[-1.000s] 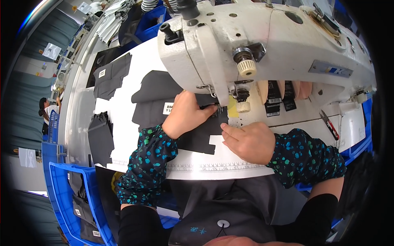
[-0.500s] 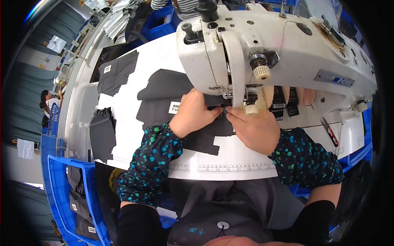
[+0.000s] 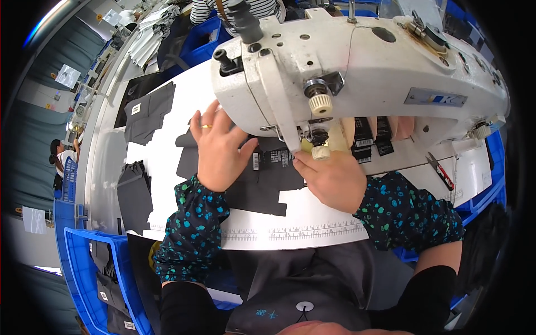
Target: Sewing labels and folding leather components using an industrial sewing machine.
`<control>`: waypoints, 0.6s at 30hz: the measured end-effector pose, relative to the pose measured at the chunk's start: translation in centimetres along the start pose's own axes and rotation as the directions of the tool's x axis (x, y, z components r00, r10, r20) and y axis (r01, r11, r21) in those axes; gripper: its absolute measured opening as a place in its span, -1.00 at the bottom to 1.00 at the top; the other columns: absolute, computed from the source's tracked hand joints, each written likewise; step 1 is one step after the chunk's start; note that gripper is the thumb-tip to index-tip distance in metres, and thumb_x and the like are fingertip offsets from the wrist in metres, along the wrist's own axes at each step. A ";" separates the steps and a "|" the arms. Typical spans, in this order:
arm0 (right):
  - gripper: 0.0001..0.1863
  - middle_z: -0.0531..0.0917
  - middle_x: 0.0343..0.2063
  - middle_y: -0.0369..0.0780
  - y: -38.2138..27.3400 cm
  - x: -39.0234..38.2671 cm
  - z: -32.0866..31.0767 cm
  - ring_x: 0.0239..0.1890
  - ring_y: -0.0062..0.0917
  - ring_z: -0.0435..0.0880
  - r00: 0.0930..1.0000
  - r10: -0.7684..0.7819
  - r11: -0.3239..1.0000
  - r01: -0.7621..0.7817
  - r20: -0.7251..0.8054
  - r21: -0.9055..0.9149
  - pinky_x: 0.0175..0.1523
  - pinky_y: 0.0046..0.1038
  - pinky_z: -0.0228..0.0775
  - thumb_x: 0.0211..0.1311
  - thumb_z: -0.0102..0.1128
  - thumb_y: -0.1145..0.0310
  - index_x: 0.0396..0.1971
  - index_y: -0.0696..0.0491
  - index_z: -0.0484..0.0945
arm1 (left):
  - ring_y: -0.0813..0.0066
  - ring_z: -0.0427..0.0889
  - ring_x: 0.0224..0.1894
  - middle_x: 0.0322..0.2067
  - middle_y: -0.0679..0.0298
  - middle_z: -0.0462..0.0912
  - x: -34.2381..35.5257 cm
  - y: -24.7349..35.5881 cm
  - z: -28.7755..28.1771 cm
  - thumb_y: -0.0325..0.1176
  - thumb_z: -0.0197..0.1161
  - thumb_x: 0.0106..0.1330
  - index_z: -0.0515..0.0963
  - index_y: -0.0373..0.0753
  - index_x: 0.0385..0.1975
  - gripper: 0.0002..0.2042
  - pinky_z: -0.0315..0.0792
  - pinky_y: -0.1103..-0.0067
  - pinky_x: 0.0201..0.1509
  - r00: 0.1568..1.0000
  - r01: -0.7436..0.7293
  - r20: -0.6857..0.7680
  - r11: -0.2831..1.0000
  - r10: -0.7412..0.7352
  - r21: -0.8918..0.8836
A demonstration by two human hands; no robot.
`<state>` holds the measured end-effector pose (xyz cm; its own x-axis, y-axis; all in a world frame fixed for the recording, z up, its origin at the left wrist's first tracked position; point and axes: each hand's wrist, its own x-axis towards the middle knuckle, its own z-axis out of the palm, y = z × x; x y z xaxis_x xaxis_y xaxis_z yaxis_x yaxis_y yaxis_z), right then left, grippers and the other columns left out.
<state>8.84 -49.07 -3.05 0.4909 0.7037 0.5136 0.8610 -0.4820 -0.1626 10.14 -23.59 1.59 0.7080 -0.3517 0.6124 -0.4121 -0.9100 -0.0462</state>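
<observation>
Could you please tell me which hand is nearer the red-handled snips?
Right. The right hand is left of the snips; the left hand is farther left, over the dark cloth.

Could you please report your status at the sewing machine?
Left hand spread over dark fabric; right hand at its right edge, grip unclear; sewing machine partly hiding fabric.
</observation>
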 end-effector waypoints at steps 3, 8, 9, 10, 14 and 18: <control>-0.71 0.59 -0.37 -0.27 -0.3 0.2 -0.3 -0.23 -0.42 0.60 0.999 0.043 0.999 -0.043 -0.020 -0.021 -0.24 -0.42 0.55 0.03 0.23 0.43 -0.20 0.17 0.69 | 0.19 0.48 0.20 -0.05 0.30 0.61 0.0 0.6 -1.5 -0.43 0.46 0.01 0.62 -0.14 -0.17 -0.67 0.10 0.11 0.43 0.983 -0.115 0.137 0.991 0.125 -0.073; -0.75 0.55 -0.39 -0.23 -0.3 0.2 0.0 -0.29 -0.40 0.61 0.997 0.077 0.997 -0.078 -0.022 -0.021 -0.28 -0.38 0.52 0.03 0.23 0.42 -0.25 0.16 0.68 | 0.35 0.63 -0.05 -0.23 0.37 0.63 0.0 2.8 -2.6 -0.42 0.34 0.07 0.52 -0.16 -0.34 -0.82 0.24 0.13 0.37 0.935 -0.132 0.275 0.939 0.225 -0.316; -0.76 0.54 -0.40 -0.23 -0.3 0.2 -0.1 -0.30 -0.40 0.61 0.997 0.080 0.996 -0.080 -0.007 -0.033 -0.30 -0.37 0.50 0.03 0.23 0.42 -0.26 0.15 0.68 | 0.35 0.63 -0.05 -0.23 0.37 0.63 -0.2 3.1 -2.6 -0.42 0.34 0.07 0.52 -0.16 -0.34 -0.82 0.24 0.13 0.37 0.935 -0.131 0.275 0.940 0.222 -0.316; -0.76 0.54 -0.40 -0.23 -0.3 0.1 -0.1 -0.30 -0.40 0.61 0.997 0.079 0.996 -0.079 -0.006 -0.032 -0.30 -0.37 0.50 0.03 0.23 0.42 -0.26 0.15 0.68 | 0.34 0.62 -0.04 -0.22 0.36 0.63 -0.3 3.3 -2.6 -0.41 0.35 0.05 0.51 -0.15 -0.34 -0.80 0.26 0.12 0.35 0.927 -0.103 0.314 0.947 0.203 -0.305; -0.78 0.54 -0.42 -0.24 -0.4 0.2 -0.2 -0.30 -0.42 0.61 0.997 0.071 0.997 -0.071 0.007 -0.041 -0.29 -0.37 0.48 0.02 0.23 0.41 -0.30 0.14 0.66 | 0.30 0.62 0.03 -0.12 0.34 0.65 -1.2 4.5 -2.0 -0.37 0.38 0.01 0.56 -0.16 -0.21 -0.70 0.31 0.11 0.33 0.917 -0.047 0.369 0.959 0.152 -0.280; -0.79 0.56 -0.42 -0.26 -0.5 0.0 -0.4 -0.30 -0.43 0.61 0.998 0.062 0.996 -0.061 0.008 -0.066 -0.25 -0.38 0.47 0.03 0.22 0.41 -0.30 0.12 0.65 | 0.30 0.61 0.07 -0.02 0.30 0.66 -2.0 4.8 -1.2 -0.39 0.38 0.08 0.62 -0.19 -0.11 -0.67 0.38 0.21 0.28 0.917 -0.088 0.357 0.962 0.180 -0.259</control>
<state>8.36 -49.08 -2.68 0.5443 0.6766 0.4959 0.8186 -0.5576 -0.1379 6.09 -27.02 1.11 0.7793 -0.5649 0.2715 -0.6076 -0.7871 0.1062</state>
